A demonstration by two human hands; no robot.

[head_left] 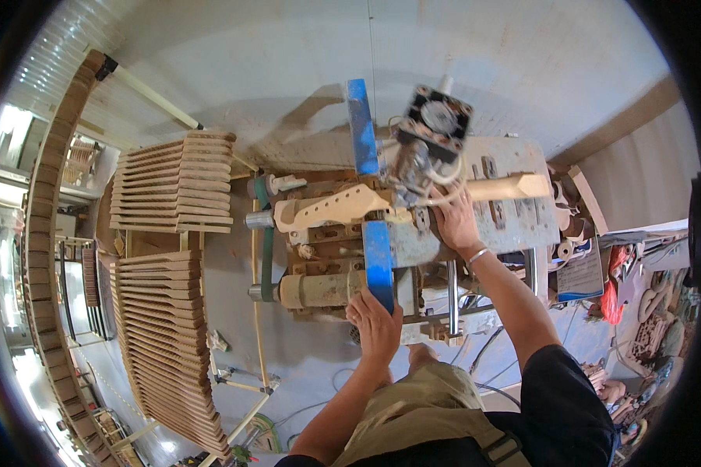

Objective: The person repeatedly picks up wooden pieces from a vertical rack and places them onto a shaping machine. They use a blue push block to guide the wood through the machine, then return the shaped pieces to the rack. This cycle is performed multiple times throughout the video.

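Pale wall [514, 47] behind. Left hand [375, 331] grips blue bar [378, 257]; right hand [456, 222] at neck [339, 206], grip unclear. Advise even pressure, fingers clear of belt [267, 265].

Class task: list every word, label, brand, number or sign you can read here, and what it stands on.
White printed sheet with a blue lower edge: print too small and blurred to read.
Guitar neck, blue bar and stacked neck blanks: no readable text.
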